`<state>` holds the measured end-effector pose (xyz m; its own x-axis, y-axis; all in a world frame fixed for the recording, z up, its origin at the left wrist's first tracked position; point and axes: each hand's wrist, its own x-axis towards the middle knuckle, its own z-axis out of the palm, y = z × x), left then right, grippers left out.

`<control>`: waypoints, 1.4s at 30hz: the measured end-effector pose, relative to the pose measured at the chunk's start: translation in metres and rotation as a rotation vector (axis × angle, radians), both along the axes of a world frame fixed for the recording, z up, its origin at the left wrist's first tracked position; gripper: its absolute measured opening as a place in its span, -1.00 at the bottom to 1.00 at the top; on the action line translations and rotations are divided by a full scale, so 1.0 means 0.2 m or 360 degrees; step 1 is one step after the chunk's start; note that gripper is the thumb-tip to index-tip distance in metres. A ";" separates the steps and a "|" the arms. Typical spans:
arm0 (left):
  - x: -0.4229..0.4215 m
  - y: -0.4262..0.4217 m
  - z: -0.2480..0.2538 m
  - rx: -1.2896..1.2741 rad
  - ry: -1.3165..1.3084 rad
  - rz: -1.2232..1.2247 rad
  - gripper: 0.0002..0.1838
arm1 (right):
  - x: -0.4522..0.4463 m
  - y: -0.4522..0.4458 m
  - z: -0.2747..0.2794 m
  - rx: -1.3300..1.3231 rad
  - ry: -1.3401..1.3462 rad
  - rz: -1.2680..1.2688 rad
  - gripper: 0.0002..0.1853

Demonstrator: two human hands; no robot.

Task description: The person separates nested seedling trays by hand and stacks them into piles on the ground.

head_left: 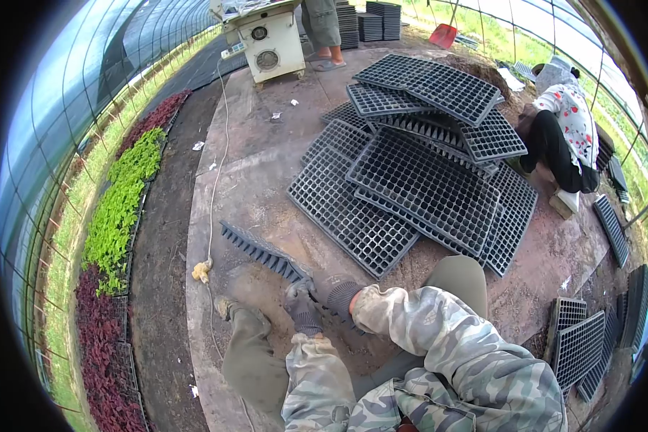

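Observation:
A black plastic seedling tray (259, 250) is tipped on edge above the floor in front of me, its tapered cells showing along one side. My left hand (300, 290), in a dark glove, is closed on the tray near its middle. Close beside it, my right hand (331, 286), also gloved, is against the same tray; its fingers are partly blurred and hidden. Just beyond my hands lies a loose heap of black seedling trays (425, 183), stacked at odd angles. Loose soil (255, 284) covers the floor under the held tray.
A person (565, 122) crouches right of the heap; another person's legs (322, 29) stand by a white machine (268, 43). More trays (579, 345) lean at the right. A cord (219, 165) crosses the floor on the left, beside rows of green seedlings (115, 216).

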<state>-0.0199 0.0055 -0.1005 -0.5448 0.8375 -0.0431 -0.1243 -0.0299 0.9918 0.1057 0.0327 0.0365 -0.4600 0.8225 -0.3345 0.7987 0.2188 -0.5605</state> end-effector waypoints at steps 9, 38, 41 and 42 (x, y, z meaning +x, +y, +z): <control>0.05 0.08 -0.04 -0.0028 0.0012 0.0095 -0.89 | 0.01 0.02 0.06 -0.0007 -0.0026 -0.0053 -0.65; 0.15 -0.02 0.32 -0.0156 -0.0188 0.0240 -0.76 | -0.05 0.02 -0.21 0.0435 0.0274 -0.0276 -0.73; 0.13 -0.04 0.37 -0.0309 0.0084 0.0135 -0.76 | -0.06 0.01 -0.21 0.0442 0.0238 -0.0328 -0.73; 0.13 -0.03 0.36 -0.0294 0.0102 0.0128 -0.76 | -0.06 0.02 -0.22 0.0450 0.0210 -0.0343 -0.73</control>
